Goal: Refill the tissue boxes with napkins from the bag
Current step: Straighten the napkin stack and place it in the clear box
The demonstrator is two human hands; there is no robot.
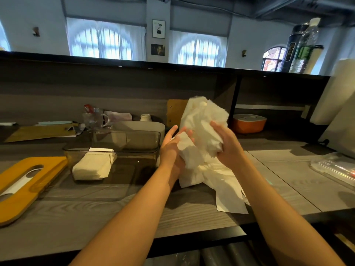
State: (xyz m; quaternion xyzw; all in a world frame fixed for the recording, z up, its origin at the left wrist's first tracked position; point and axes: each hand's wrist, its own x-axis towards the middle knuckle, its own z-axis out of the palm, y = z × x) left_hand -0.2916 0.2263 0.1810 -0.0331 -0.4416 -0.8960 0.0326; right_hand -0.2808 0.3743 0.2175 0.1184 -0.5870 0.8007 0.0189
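A loose bundle of white napkins [203,121] stands up above the wooden counter, its lower sheets trailing onto the top. My right hand [224,144] grips the bundle from the right. My left hand [172,148] lies against its left side with straight fingers, napkins resting in the palm. Left of the hands, a clear smoky tissue box [149,150] stands uncovered with a small stack of folded napkins [94,166] in its left end. Its yellow wooden lid [23,189] with a long slot lies flat at the far left. A white tissue box [138,127] stands behind the clear one.
An orange box with a white lid [249,123] sits on a low shelf at the back right. A glass cup [94,118], papers and a small white jar [145,117] crowd the back left. Crinkled clear plastic wrap [334,167] lies at the right edge. A raised dark ledge runs across the back.
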